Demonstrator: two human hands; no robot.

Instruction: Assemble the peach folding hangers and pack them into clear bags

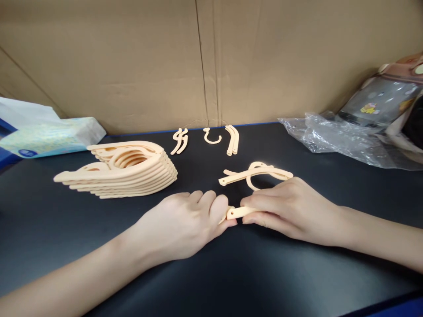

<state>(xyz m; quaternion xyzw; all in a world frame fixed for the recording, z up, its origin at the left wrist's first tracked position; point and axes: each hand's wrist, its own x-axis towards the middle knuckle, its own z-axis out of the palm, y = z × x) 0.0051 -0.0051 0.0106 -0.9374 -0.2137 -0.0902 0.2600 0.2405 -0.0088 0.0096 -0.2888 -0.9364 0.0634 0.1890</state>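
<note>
Both my hands meet at the middle of a black table [297, 281]. My left hand [185, 222] is curled closed and pinches one end of a peach plastic hanger piece [238, 212]. My right hand [291, 209] is closed round the other end of the same piece, fingers pressed together. Just behind my right hand lies a folded peach hanger [256, 172] with a round hook loop. A stack of several folded peach hangers [127, 169] sits to the left of my left hand.
Loose peach parts lie near the back: a curved pair [180, 141], a hook [211, 135], two arm strips [232, 139]. A tissue pack [49, 136] is at the far left, crumpled clear plastic [337, 138] and a bottle [380, 99] at the right. Cardboard [205, 57] walls the back.
</note>
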